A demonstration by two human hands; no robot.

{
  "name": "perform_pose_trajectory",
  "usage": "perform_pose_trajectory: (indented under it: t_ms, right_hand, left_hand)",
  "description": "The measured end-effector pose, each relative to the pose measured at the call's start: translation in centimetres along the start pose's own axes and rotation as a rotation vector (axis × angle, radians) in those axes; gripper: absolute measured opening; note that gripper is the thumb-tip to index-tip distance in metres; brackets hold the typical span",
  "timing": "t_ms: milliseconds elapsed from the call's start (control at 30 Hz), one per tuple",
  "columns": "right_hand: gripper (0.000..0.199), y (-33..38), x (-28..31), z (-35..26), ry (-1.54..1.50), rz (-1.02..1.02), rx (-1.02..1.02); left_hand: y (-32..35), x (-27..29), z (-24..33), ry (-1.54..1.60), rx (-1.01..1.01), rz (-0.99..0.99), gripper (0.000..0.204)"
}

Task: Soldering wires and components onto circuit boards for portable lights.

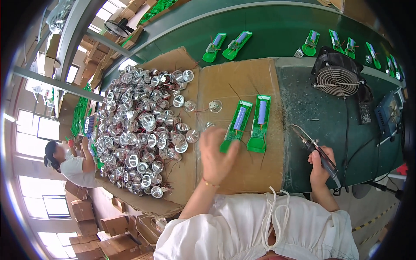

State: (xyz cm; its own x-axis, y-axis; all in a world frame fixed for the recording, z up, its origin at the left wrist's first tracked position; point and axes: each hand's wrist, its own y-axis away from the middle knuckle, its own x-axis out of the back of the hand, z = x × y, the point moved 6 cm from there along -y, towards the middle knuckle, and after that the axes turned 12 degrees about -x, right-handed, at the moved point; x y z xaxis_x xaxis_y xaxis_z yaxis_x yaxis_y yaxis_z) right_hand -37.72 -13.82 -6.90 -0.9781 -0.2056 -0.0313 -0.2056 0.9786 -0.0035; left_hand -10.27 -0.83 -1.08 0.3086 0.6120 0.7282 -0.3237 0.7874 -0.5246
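Note:
My right hand (320,165) is closed around a soldering iron (323,159), its tip pointing up and left over the green bench. My left hand (216,157) hangs over the cardboard, slightly blurred, its thumb spread away from the fingers. Just beyond those fingertips is a small shiny reflector (209,125), partly hidden. Two green plastic housings lie beside that hand: the left housing (238,122) has its lower end near my thumb, and the right housing (260,125) lies parallel. Each holds a blue-wrapped battery cell and a circuit board, with thin wires sticking out.
A large heap of silver reflector cups (143,125) covers the left of the cardboard sheet (242,173). A black fan (338,80) and a blue soldering station (388,112) stand at right. More green housings (237,45) line the far strip. Another person (73,162) works at far left.

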Motion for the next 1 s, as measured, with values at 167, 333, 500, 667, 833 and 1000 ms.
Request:
perform_pose_trajectory:
  t_ms: [167, 333, 500, 667, 833, 1000]
  right_hand:
    - [0.015, 0.6, -0.9, -0.9, 0.053, -0.037, 0.017]
    - [0.014, 1.5, -1.4, -1.5, 0.040, -0.084, 0.040]
    - [0.017, 1.5, -1.4, -1.2, -0.006, -0.048, -0.028]
    - [0.015, 1.8, -3.0, -2.8, 0.051, -0.224, 0.038]
    - [0.017, 2.0, -4.0, -1.9, 0.105, -0.302, 0.027]
    - [0.016, 1.8, -4.6, -2.0, 0.095, -0.262, 0.057]
  left_hand:
    - [-5.5, 0.8, -6.8, -0.155, 0.539, -0.121, 0.031]
    - [-6.7, -1.2, -10.4, -0.444, 0.326, -0.134, 0.036]
    - [-5.0, 1.0, -6.8, 0.354, 0.260, 0.267, 0.021]
    - [-0.9, 1.7, 0.5, 0.635, 0.319, 0.029, 0.050]
    - [0.8, -1.0, 1.7, 0.395, 0.356, -0.165, 0.008]
    - [-0.1, -2.3, 2.3, 0.022, -0.045, -0.066, 0.009]
